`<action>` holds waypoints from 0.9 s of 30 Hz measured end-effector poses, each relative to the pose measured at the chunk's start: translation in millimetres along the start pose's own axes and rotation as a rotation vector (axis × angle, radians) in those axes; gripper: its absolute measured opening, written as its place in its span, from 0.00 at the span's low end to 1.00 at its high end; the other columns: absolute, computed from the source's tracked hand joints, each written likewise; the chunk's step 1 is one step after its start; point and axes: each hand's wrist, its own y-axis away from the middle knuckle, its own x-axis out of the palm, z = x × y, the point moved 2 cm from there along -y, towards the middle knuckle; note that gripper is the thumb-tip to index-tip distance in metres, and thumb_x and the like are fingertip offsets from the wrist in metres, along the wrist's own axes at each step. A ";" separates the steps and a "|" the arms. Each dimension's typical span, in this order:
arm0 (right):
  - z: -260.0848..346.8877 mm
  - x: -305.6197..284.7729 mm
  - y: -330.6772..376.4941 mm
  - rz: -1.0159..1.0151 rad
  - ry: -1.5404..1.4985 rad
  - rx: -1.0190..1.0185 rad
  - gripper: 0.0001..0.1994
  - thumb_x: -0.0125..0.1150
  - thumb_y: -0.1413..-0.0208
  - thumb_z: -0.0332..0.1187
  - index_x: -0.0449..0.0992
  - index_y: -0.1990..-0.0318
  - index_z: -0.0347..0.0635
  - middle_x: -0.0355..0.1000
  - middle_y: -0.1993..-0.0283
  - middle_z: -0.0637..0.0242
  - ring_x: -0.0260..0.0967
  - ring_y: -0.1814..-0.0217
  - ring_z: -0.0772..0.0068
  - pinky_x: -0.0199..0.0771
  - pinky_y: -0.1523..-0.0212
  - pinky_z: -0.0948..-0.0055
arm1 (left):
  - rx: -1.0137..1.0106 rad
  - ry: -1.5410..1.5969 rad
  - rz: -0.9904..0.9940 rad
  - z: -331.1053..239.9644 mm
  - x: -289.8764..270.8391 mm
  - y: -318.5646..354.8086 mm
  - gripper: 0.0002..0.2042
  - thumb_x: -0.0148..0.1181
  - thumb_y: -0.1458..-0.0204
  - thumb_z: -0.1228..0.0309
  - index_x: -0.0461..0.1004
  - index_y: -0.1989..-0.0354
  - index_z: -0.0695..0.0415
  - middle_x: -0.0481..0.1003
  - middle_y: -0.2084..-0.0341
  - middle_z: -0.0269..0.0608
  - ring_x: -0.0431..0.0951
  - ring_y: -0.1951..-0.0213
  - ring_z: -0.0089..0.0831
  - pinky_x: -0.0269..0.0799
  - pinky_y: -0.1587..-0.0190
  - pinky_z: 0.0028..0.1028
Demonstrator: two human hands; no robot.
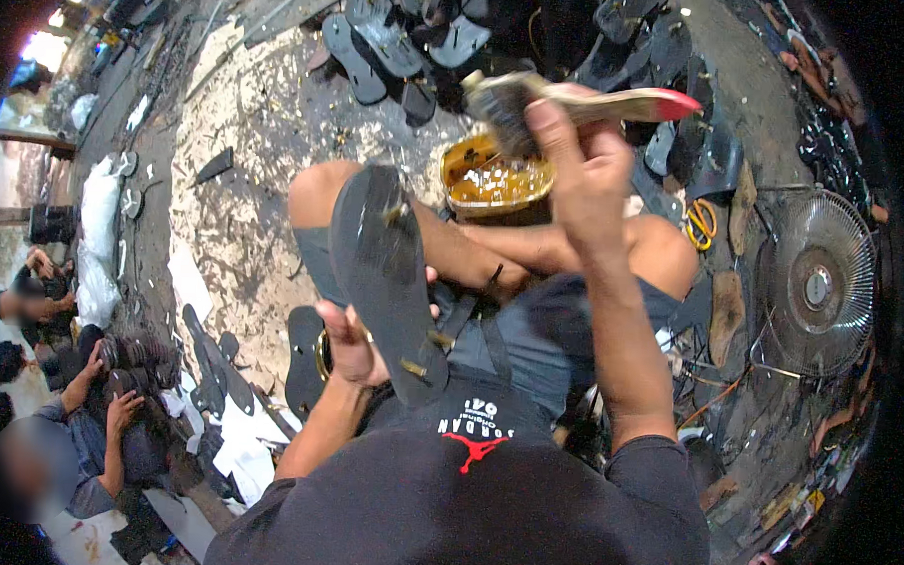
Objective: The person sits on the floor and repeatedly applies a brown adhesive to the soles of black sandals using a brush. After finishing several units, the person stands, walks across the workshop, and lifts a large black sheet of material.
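Observation:
My left hand holds a black sandal over my lap, its sole facing up. Strap ends poke through that sole near the toe and the heel, and a wet-looking sheen lies near the toe. Raised at the right, my right hand grips a glue brush by its pale handle, which ends in red. Motion blurs the dark brush head somewhat. Just below it stands an open tin of amber, glue-like liquid, close to my crossed legs.
Several black soles and sandals lie at the far side. On the right are yellow-handled scissors and a fan. A glue-stained sheet covers the floor at left. Two other people sit farther left, one handling dark footwear.

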 end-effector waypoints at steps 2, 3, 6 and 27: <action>1.1 -7.1 5.6 -0.081 -0.111 0.079 0.10 0.64 0.38 0.35 0.78 0.55 0.37 0.78 0.59 0.68 0.73 0.58 0.79 0.74 0.55 0.76 | 0.028 -0.262 -0.149 16.9 -3.8 12.9 0.42 0.50 0.45 0.33 0.62 0.35 0.59 0.73 0.46 0.49 0.80 0.56 0.37 0.80 0.53 0.35; -1.9 -7.7 12.0 -0.098 -0.158 0.117 0.10 0.65 0.38 0.35 0.78 0.56 0.37 0.77 0.59 0.69 0.72 0.58 0.80 0.74 0.55 0.77 | 0.033 -0.245 -0.142 15.9 -9.4 10.0 0.39 0.51 0.44 0.36 0.63 0.37 0.58 0.74 0.49 0.48 0.80 0.57 0.35 0.80 0.54 0.33; -2.8 11.5 40.9 -0.016 -0.228 0.221 0.11 0.64 0.38 0.32 0.76 0.53 0.36 0.77 0.57 0.69 0.72 0.59 0.81 0.73 0.57 0.80 | 0.137 -0.191 -0.079 -18.9 -14.5 -47.7 0.33 0.52 0.41 0.41 0.66 0.40 0.59 0.76 0.52 0.47 0.81 0.60 0.34 0.80 0.55 0.34; -2.8 66.7 35.4 0.424 0.249 -0.460 0.13 0.72 0.49 0.33 0.79 0.56 0.44 0.77 0.57 0.60 0.74 0.55 0.52 0.75 0.54 0.59 | 0.072 0.270 -0.092 -51.7 17.5 -113.7 0.33 0.47 0.40 0.40 0.73 0.50 0.63 0.78 0.59 0.53 0.80 0.62 0.40 0.79 0.52 0.40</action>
